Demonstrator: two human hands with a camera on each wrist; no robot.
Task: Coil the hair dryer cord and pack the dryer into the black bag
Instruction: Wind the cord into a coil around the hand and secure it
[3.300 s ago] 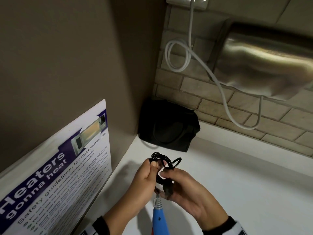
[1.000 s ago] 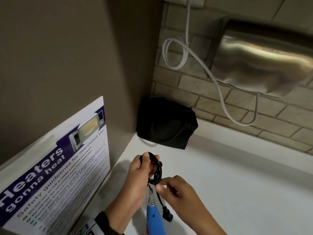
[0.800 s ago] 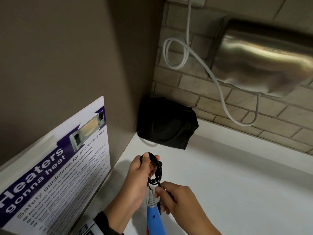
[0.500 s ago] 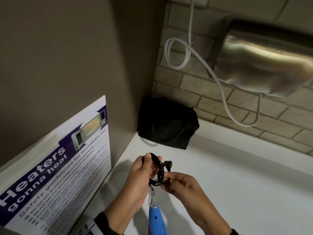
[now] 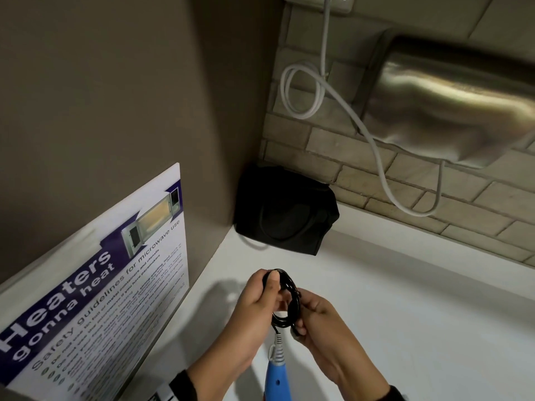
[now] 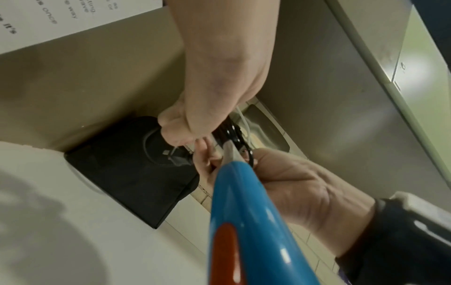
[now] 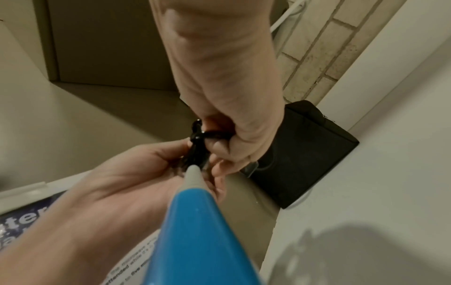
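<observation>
A microwave safety poster leans against the brown side wall at far left. In the corner behind it, the black bag rests on the white counter, well apart from both hands. The left hand grips the coiled black cord, thumb pressed over the top of the loops. The blue hair dryer hangs below the coil. The right hand pinches the coil's right side with curled fingers. A steel wall unit with a white cable is mounted at right.
</observation>
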